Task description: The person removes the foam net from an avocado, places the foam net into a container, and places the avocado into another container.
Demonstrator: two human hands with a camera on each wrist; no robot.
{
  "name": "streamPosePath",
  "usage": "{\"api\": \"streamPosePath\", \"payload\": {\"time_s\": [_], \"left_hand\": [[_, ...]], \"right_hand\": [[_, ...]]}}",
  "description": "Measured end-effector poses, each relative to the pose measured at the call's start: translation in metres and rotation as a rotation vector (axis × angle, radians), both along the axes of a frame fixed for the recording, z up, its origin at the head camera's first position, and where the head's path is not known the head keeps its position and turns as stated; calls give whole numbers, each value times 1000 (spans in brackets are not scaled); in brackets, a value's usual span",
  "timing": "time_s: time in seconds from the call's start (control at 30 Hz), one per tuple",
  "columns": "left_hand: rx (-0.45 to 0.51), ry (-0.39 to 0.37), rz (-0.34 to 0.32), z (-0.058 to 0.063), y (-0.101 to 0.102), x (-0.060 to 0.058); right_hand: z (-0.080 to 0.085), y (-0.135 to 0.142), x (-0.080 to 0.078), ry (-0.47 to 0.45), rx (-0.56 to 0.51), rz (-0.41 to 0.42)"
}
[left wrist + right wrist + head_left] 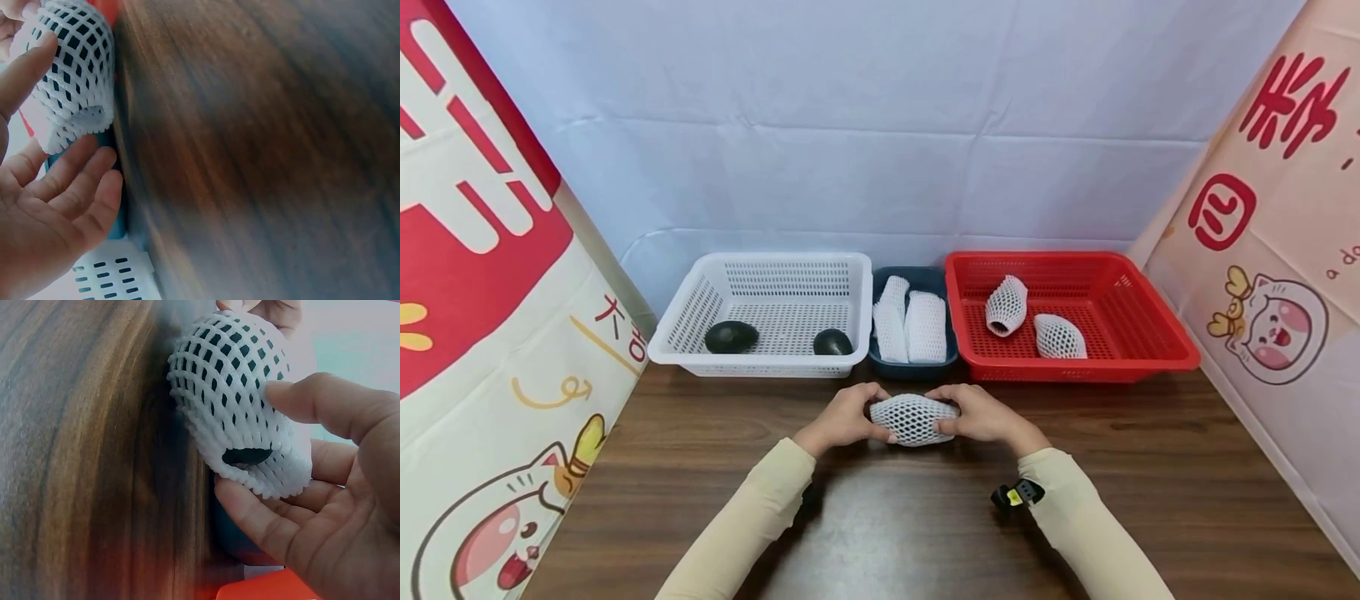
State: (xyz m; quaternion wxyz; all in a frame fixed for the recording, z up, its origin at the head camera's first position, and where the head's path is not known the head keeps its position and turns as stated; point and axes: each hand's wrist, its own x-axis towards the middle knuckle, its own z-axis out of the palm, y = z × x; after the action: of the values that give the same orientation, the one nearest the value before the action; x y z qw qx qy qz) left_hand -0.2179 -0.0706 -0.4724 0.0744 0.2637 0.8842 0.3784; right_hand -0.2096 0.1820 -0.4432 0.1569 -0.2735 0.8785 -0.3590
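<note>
A dark avocado [247,455] sits inside a white foam net sleeve [913,420], held just above or on the table in front of the baskets; which one I cannot tell. At its left end my left hand [848,415] grips it, thumb on the mesh and fingers by the rim. From the other end my right hand [985,415] holds it between thumb and fingers. In the right wrist view the net's rim gapes and dark skin shows inside. Two bare avocados, one at left [731,337] and one at right [832,342], lie in the white basket [760,360].
Flat foam nets [927,327] lie in a dark blue basket [917,370] between the white basket and a red basket [1075,365]. The red one holds two netted fruits, one behind [1006,305] and one in front [1060,337]. Printed cloths flank the wooden table [895,525].
</note>
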Motion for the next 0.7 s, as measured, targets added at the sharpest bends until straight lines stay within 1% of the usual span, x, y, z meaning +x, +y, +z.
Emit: {"api": "streamPosePath", "payload": {"time_s": [0.1, 0.2, 0.4, 0.5, 0.57, 0.7], "left_hand": [[0, -26, -3, 1, 1, 1], [6, -42, -20, 0, 1, 2], [0, -8, -41, -1, 1, 1], [-2, -10, -47, -1, 1, 0], [-6, -19, -49, -1, 1, 1], [2, -36, -44, -1, 0, 2]], "right_hand": [[0, 0, 0, -7, 8, 2], [0, 1, 1, -11, 10, 1], [1, 1, 0, 9, 20, 4], [3, 4, 3, 20, 29, -2], [5, 8, 5, 20, 11, -12], [7, 19, 9, 22, -62, -49]]}}
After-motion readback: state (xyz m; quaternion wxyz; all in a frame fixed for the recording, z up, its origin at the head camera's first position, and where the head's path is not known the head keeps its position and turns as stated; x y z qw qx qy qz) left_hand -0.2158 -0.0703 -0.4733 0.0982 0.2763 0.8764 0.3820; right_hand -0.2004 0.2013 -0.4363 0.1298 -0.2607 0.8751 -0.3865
